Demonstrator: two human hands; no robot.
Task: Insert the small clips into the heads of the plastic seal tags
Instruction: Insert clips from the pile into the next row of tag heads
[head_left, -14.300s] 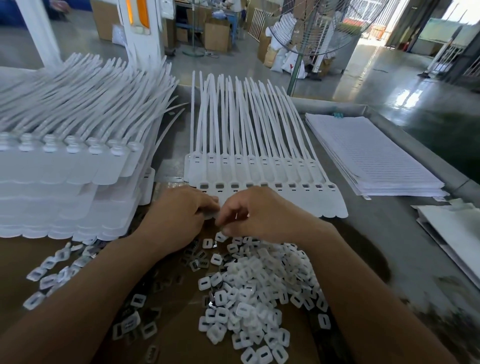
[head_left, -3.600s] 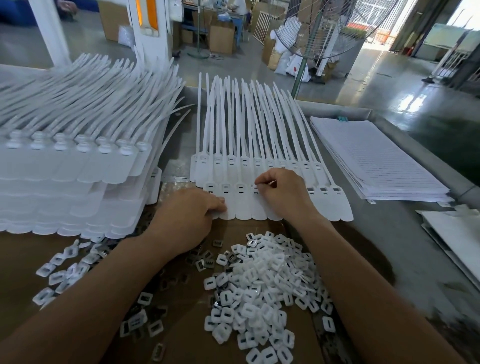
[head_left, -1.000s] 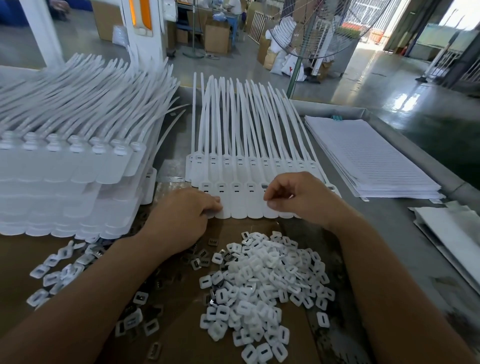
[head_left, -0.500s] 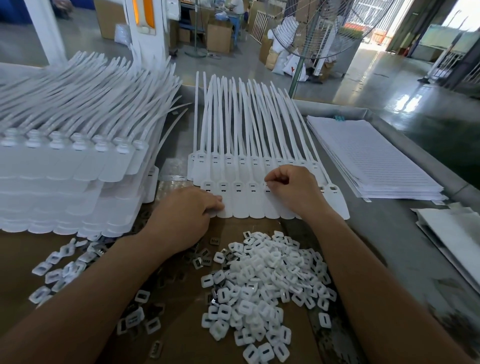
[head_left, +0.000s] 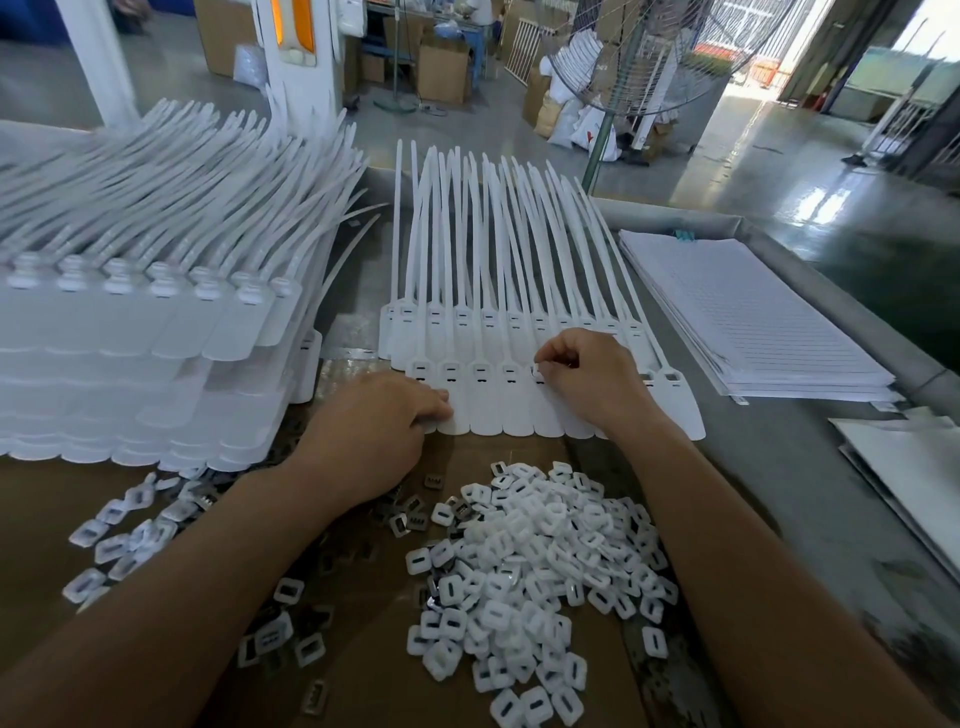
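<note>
Cardboard-lined surface (head_left: 47, 525) on factory floor. Right fingers (head_left: 551, 364) narrow, pinching small white plastic clip (head_left: 536, 369), brought forward within the last second onto fifth front-row head of white plastic seal tags (head_left: 483, 402): seating likely begun. Left hand (head_left: 374, 431) pressing row's left end.

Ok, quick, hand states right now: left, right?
Left hand: fingertips rest on the seal tags; anything in the palm cannot be told.
Right hand: pinches a small clip at a tag head.
</note>
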